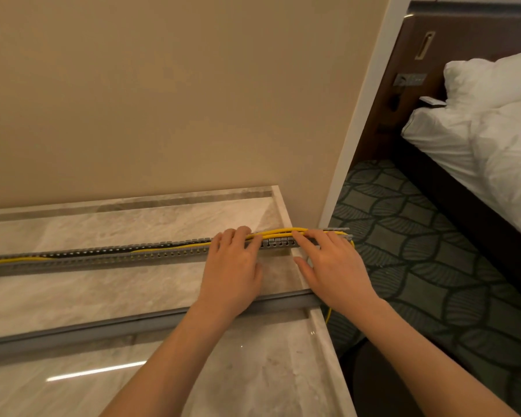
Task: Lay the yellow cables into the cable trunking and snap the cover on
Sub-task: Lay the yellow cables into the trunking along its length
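A long grey slotted cable trunking point(103, 257) lies across the marble table, its right end reaching past the table edge. Yellow cables point(280, 232) run along it; on the left they lie inside the channel, on the right they arch above its top. My left hand point(232, 266) rests on the trunking with its fingertips pressing on the cables. My right hand point(334, 266) presses on the cables near the trunking's right end. A cable end hangs down past the table edge point(328, 316). The grey cover point(103, 329) lies loose on the table, nearer to me, parallel to the trunking.
The marble table point(88, 296) stands against a beige wall point(163, 100) and ends at the right point(319, 335). Patterned dark carpet point(418, 251) lies beyond that edge. A bed with white bedding point(494, 130) stands at the right.
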{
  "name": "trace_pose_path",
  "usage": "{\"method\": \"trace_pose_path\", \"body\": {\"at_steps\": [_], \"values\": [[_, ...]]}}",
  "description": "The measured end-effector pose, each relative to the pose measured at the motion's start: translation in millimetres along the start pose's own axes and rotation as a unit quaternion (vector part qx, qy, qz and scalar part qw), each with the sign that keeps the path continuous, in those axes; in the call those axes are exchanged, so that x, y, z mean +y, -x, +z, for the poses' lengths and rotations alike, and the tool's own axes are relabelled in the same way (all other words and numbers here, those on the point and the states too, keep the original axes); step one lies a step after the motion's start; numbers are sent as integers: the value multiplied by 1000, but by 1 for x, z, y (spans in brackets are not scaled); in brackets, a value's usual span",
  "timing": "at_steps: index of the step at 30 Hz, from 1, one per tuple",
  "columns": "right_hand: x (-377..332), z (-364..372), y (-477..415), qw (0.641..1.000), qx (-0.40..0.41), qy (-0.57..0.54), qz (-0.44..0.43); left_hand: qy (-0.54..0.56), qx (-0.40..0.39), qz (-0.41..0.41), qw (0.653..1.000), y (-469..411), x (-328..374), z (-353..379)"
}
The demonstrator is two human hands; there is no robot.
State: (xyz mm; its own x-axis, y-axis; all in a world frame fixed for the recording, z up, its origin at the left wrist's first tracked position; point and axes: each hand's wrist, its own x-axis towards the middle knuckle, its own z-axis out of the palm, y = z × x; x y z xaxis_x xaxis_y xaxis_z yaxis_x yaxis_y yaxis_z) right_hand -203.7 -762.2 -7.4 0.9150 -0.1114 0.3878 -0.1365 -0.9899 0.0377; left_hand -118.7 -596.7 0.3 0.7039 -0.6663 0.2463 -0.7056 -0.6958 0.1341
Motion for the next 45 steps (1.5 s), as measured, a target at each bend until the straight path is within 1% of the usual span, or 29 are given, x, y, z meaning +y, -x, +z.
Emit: {"method": "trace_pose_path", "body": {"at_steps": [1, 3, 9, 13, 19, 24, 27, 30, 32, 36, 39, 42, 45], "values": [[-1, -1, -1, 1000, 5, -4, 0, 5, 9, 17, 1000, -1, 7, 0], [-2, -3, -3, 1000, 9, -10, 0, 11, 0, 33, 999, -3, 17, 2], [-6, 0, -2, 1000, -2, -13, -3, 22, -14, 33, 999, -7, 23, 9], [-12, 2, -5, 998, -3, -54, 18, 18, -23, 41, 999, -11, 21, 10], [-15, 2, -16, 997, -24, -66, 27, 39, -27, 23, 999, -18, 20, 7], [-14, -1, -27, 995, -29, -84, 47, 73, 4, 20, 997, -20, 19, 3], [-11, -4, -29, 993, -35, -99, 57, 68, -14, 24, 997, -19, 20, 6], [-6, -6, -29, 990, -54, -122, 46, 55, -21, 26, 998, -17, 19, 8], [1, -9, -25, 986, -44, -152, 61, 55, -24, 26, 998, -16, 18, 8], [18, -10, -13, 989, -19, -128, 74, 40, -31, 36, 998, -17, 18, 7], [17, -8, -10, 990, -16, -122, 63, 30, -26, 46, 998, -19, 20, 8], [16, -6, -10, 992, -15, -111, 61, 38, -33, 52, 997, -20, 27, 11], [15, -4, -10, 993, -35, -94, 59, 28, -32, 46, 998, -20, 30, 13]]}}
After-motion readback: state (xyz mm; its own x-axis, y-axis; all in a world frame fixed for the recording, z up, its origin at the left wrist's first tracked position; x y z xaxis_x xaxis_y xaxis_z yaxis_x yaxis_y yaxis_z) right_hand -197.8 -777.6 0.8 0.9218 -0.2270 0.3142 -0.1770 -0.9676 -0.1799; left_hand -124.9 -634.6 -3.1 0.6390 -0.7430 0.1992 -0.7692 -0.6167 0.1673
